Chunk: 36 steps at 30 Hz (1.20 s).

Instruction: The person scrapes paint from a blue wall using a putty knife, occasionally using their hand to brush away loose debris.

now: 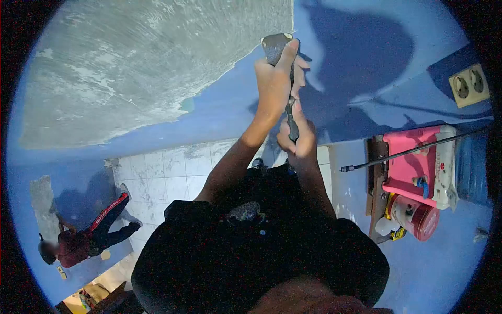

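Observation:
A dark scraper (275, 49) with a black handle is held against the blue wall (230, 86), at the edge of a bare grey patch (130, 68) where the paint is off. My left hand (276, 83) is closed around its upper part, the thumb lying along the blade. Lower down, my right hand (300, 137) grips the handle with the thumb pointing up along it. Both hands are on the same tool. Whether the blade's edge touches the wall is hard to tell.
At right, a shelf (377, 183) holds a pink and white container (410, 167) and a red-lidded jar (423, 222). A black cable (413, 152) crosses before them, below a wall socket (469, 85). Another person (86, 240) works by the left wall on the tiled floor (167, 172).

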Each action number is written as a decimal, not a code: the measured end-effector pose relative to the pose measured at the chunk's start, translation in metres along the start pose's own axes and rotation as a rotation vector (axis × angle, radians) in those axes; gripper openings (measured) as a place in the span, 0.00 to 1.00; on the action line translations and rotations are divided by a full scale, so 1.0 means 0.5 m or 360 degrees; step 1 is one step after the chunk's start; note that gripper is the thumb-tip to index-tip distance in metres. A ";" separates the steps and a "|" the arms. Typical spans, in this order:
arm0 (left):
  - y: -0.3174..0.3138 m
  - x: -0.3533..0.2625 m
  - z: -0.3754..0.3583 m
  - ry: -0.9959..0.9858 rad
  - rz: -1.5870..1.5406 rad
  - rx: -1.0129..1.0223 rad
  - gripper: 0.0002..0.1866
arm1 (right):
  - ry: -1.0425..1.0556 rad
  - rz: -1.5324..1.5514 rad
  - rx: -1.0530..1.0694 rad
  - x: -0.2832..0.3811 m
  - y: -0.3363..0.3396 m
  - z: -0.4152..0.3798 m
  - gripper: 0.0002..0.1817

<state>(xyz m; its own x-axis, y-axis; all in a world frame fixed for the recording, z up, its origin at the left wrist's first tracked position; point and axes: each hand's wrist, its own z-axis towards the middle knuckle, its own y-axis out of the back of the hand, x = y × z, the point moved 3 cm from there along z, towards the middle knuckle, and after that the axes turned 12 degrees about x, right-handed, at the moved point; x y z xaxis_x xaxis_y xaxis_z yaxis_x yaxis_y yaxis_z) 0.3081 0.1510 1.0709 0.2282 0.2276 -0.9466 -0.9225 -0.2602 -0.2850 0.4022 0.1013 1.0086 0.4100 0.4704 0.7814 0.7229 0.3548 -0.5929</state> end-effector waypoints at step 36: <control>-0.007 -0.004 -0.008 0.0164 -0.0114 0.0010 0.23 | -0.0035 0.0005 0.0076 0.001 0.011 -0.005 0.24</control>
<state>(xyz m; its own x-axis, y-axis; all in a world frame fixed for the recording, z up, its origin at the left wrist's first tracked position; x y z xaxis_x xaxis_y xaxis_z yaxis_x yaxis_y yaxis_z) 0.3121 0.1477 1.0730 0.3241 0.1478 -0.9344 -0.9045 -0.2410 -0.3518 0.4077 0.1014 1.0062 0.3996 0.4890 0.7754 0.6941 0.3911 -0.6044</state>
